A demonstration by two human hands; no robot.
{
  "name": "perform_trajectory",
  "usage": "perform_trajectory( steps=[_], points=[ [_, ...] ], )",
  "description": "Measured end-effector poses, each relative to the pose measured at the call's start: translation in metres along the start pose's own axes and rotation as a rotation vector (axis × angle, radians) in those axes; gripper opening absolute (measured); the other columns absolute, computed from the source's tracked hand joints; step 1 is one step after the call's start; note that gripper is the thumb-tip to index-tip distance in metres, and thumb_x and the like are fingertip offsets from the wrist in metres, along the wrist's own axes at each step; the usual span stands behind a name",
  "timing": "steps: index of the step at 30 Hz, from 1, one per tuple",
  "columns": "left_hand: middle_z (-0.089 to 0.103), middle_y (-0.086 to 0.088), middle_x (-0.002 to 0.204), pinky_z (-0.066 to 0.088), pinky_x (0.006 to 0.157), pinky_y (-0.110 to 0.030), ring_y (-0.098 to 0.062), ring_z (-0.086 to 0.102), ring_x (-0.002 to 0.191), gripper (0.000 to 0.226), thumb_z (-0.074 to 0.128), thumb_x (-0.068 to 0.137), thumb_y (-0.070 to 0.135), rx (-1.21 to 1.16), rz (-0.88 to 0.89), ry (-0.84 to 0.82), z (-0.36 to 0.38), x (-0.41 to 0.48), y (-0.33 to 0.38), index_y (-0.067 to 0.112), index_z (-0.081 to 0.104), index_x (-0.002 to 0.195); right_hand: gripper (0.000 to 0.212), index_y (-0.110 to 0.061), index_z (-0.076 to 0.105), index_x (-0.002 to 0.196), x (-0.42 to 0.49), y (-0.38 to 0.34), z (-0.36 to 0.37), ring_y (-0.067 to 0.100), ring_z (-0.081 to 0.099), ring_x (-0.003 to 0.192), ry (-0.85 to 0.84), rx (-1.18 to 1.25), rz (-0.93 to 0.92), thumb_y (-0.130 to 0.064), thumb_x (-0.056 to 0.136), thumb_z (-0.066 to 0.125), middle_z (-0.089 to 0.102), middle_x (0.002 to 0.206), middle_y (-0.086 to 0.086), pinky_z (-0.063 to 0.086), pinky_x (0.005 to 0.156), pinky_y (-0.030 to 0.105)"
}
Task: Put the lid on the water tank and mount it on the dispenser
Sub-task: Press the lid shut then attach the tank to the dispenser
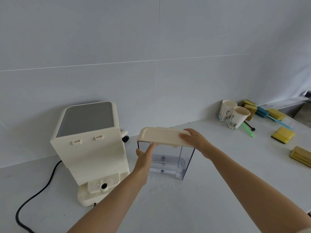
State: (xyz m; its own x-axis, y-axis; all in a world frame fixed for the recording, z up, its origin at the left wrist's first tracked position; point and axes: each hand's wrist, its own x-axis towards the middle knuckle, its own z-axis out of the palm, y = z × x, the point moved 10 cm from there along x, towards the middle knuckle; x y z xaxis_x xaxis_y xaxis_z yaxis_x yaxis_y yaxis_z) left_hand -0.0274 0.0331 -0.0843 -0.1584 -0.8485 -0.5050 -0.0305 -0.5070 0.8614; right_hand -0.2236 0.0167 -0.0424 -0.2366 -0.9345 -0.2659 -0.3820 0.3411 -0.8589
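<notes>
— Two hands at work on a white counter (193,207): what is happening at the water tank (170,158)?

— A cream lid (161,135) lies across the clear tank's open top, apparently just short of fully seated. The right hand (195,140) presses flat on the lid's right end, fingers spread rather than clamped around it. The left hand (144,153), open with fingers together, steadies the tank's left front corner, likely so it won't slide as the lid goes down.

— And the dispenser (90,145)?

— Just left of the tank, its back panel facing the camera, slots and the base inlet (103,185) exposed, ready to take the tank. A black power cord (38,190) trails further left.

— Any lettering?

— None legible. Two paper cups (233,115) behind and right of the tank carry drawn figures, too small to read; sponges (282,134) lie beyond them.
</notes>
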Motion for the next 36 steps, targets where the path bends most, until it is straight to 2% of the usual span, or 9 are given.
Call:
perform_trajectory(
  steps=[7, 12, 14, 19, 24, 27, 30, 34, 36],
  points=[
    [0.012, -0.011, 0.155, 0.018, 0.116, -0.051, -0.032, 0.017, 0.141, 0.090, 0.047, 0.083, 0.056, 0.040, -0.065, 0.114, 0.003, 0.014, 0.009, 0.011, -0.002, 0.144, 0.022, -0.012, 0.056, 0.090, -0.009, 0.006, -0.003, 0.012, 0.048, 0.068, -0.013, 0.012, 0.030, -0.033, 0.082, 0.058, 0.052, 0.076, -0.001, 0.039, 0.062, 0.022],
    [0.020, -0.012, 0.153, 0.022, 0.113, -0.048, -0.032, 0.024, 0.138, 0.088, 0.050, 0.085, 0.045, 0.089, -0.005, 0.116, 0.002, 0.027, 0.020, 0.010, -0.006, 0.144, 0.030, -0.006, 0.057, 0.091, -0.021, 0.008, 0.000, 0.023, 0.056, 0.090, -0.067, -0.035, 0.069, -0.031, 0.077, 0.065, 0.058, 0.092, 0.007, 0.050, 0.083, 0.034],
    [0.026, -0.011, 0.151, 0.025, 0.110, -0.045, -0.031, 0.028, 0.135, 0.082, 0.046, 0.088, 0.041, 0.125, 0.027, 0.100, 0.002, 0.030, 0.026, 0.010, -0.004, 0.144, 0.034, -0.005, 0.057, 0.092, -0.027, 0.008, 0.003, 0.023, 0.057, 0.089, -0.077, -0.088, 0.073, -0.034, 0.076, 0.067, 0.059, 0.092, 0.009, 0.050, 0.078, 0.032],
    [0.048, -0.009, 0.126, 0.031, 0.087, -0.032, -0.023, 0.043, 0.110, 0.055, 0.045, 0.090, 0.034, 0.163, 0.050, 0.012, 0.006, 0.041, 0.039, 0.008, 0.029, 0.136, 0.041, -0.008, 0.053, 0.078, -0.037, 0.005, 0.011, 0.018, 0.055, 0.071, -0.073, -0.218, 0.066, -0.044, 0.069, 0.070, 0.060, 0.076, 0.006, 0.047, 0.067, 0.028],
    [0.049, -0.001, 0.112, 0.029, 0.092, -0.028, -0.018, 0.044, 0.109, 0.036, 0.039, 0.094, 0.023, 0.243, 0.112, -0.057, 0.017, 0.039, 0.056, 0.009, 0.046, 0.127, 0.041, -0.014, 0.046, 0.064, -0.047, -0.005, 0.033, 0.009, 0.052, 0.054, -0.115, -0.388, 0.014, -0.050, 0.071, 0.065, 0.055, 0.058, -0.001, 0.040, 0.056, 0.021],
    [0.054, -0.005, 0.111, 0.035, 0.102, -0.033, -0.023, 0.050, 0.109, 0.031, 0.039, 0.094, 0.021, 0.293, 0.147, -0.063, 0.020, 0.036, 0.063, 0.010, 0.051, 0.120, 0.040, -0.014, 0.047, 0.061, -0.051, -0.009, 0.043, 0.012, 0.054, 0.052, -0.114, -0.380, 0.010, -0.048, 0.073, 0.063, 0.057, 0.059, 0.000, 0.046, 0.058, 0.024],
    [0.055, -0.006, 0.107, 0.038, 0.105, -0.041, -0.023, 0.051, 0.102, 0.030, 0.038, 0.093, 0.020, 0.329, 0.175, -0.067, 0.021, 0.035, 0.067, 0.012, 0.052, 0.118, 0.040, -0.012, 0.050, 0.063, -0.053, -0.009, 0.051, 0.016, 0.058, 0.058, -0.132, -0.371, 0.011, -0.048, 0.074, 0.062, 0.063, 0.072, 0.006, 0.053, 0.071, 0.030],
    [0.056, -0.004, 0.106, 0.040, 0.100, -0.039, -0.021, 0.052, 0.098, 0.016, 0.040, 0.091, 0.020, 0.311, 0.170, -0.077, 0.016, 0.024, 0.064, 0.020, 0.053, 0.100, 0.046, -0.007, 0.058, 0.070, -0.047, -0.006, 0.043, 0.017, 0.063, 0.064, -0.160, -0.434, 0.039, -0.051, 0.080, 0.053, 0.068, 0.078, 0.009, 0.052, 0.076, 0.032],
    [0.058, -0.005, 0.106, 0.043, 0.093, -0.039, -0.022, 0.054, 0.098, 0.014, 0.045, 0.089, 0.020, 0.262, 0.163, -0.080, 0.015, 0.014, 0.058, 0.019, 0.053, 0.101, 0.050, -0.004, 0.062, 0.077, -0.040, -0.005, 0.030, 0.017, 0.063, 0.062, -0.131, -0.428, 0.071, -0.051, 0.083, 0.047, 0.072, 0.085, 0.013, 0.052, 0.073, 0.031]
  ],
)
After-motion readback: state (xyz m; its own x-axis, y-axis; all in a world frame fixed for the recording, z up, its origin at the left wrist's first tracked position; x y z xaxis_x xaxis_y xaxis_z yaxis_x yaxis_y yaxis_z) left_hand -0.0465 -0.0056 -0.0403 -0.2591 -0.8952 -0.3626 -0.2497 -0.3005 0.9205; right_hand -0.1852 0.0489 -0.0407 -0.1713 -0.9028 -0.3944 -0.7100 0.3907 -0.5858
